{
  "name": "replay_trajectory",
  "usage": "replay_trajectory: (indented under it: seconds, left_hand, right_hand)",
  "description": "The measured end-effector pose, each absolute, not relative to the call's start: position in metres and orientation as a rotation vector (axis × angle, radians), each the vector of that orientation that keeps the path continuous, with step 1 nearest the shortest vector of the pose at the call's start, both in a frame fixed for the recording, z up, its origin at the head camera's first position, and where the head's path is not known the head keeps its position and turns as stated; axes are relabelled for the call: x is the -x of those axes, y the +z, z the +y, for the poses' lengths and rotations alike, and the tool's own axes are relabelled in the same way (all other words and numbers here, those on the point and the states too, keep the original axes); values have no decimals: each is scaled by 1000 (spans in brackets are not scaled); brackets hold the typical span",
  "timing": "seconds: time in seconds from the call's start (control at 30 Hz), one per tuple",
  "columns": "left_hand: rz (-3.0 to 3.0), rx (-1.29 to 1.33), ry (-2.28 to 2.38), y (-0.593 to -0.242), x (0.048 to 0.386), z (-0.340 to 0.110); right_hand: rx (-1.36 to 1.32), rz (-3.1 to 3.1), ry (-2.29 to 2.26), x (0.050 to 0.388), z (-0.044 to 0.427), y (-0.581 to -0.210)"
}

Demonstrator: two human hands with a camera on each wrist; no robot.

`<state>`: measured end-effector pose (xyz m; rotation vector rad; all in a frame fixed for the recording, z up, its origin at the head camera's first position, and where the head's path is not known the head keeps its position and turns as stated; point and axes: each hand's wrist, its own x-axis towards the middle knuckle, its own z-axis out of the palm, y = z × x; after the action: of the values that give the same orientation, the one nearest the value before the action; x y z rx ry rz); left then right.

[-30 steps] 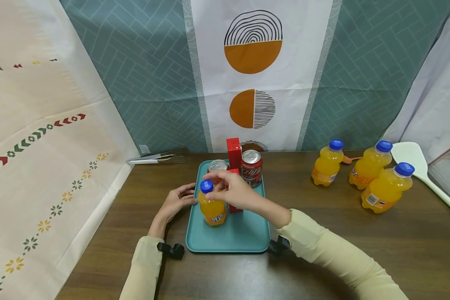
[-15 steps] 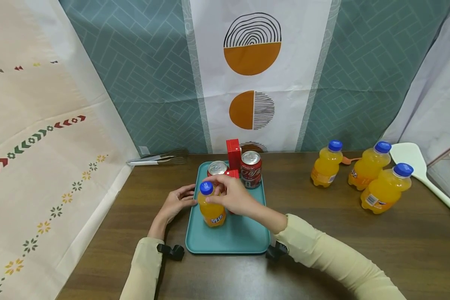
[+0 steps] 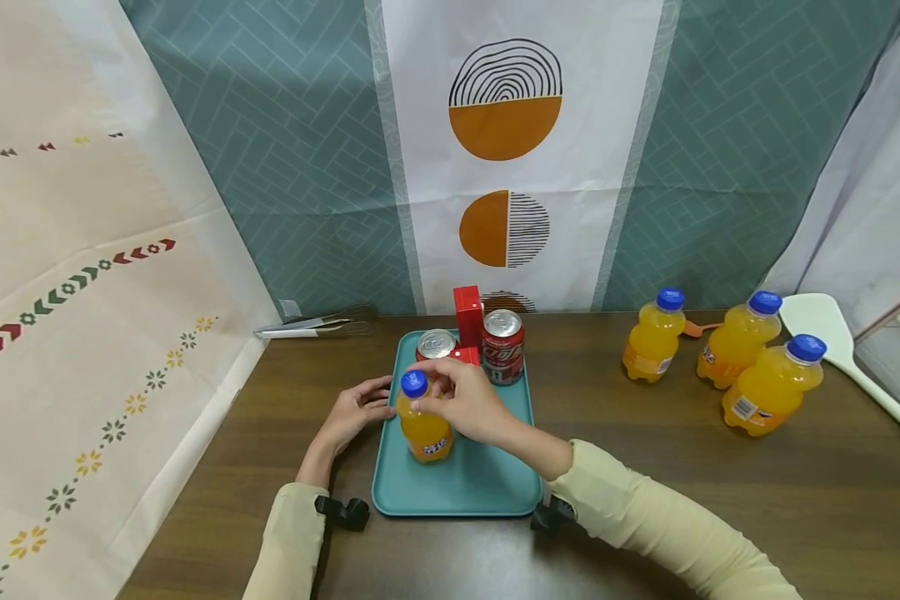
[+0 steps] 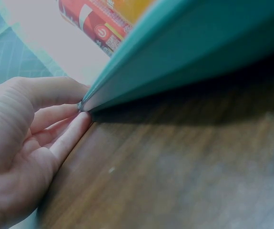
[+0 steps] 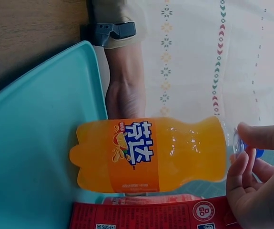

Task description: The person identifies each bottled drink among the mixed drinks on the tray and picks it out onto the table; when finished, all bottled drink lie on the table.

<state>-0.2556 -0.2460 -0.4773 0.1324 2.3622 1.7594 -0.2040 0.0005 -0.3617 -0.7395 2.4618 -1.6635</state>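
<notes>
An orange soda bottle (image 3: pixel 423 425) with a blue cap stands upright on the teal tray (image 3: pixel 461 492), left of its middle. My right hand (image 3: pixel 472 404) pinches the bottle at its neck, just under the cap; the right wrist view shows thumb and fingers there on the clear neck (image 5: pixel 236 143). At the tray's left rim my left hand (image 3: pixel 354 414) rests its loosely bent fingertips against the edge, seen close in the left wrist view. Behind the bottle on the tray are two red cans, one dark (image 3: pixel 503 346) and one partly hidden (image 3: pixel 436 343), and two red boxes (image 3: pixel 468 315).
Three more orange soda bottles (image 3: pixel 654 337) stand to the right on the wooden table (image 3: pixel 607 400). Beside them lie a white spatula (image 3: pixel 828 329) and a small orange utensil (image 3: pixel 696 329). A whisk (image 3: pixel 337 325) lies back left, before the hanging cloth (image 3: pixel 330 192).
My right hand has come down slightly around the bottle's neck, with its fingers curled closer. The left hand keeps its place at the tray. The head view has tilted a little.
</notes>
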Motion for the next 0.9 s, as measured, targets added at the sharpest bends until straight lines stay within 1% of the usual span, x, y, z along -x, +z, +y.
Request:
replay_trajectory:
  seconds: [0.47, 0.9]
  left_hand:
    - [2361, -129, 1762, -479, 257, -245]
    - [2373, -144, 1763, -479, 256, -246]
  right_hand:
    - [830, 2451, -1681, 199, 4, -359]
    - [1019, 2380, -1797, 180, 27, -310]
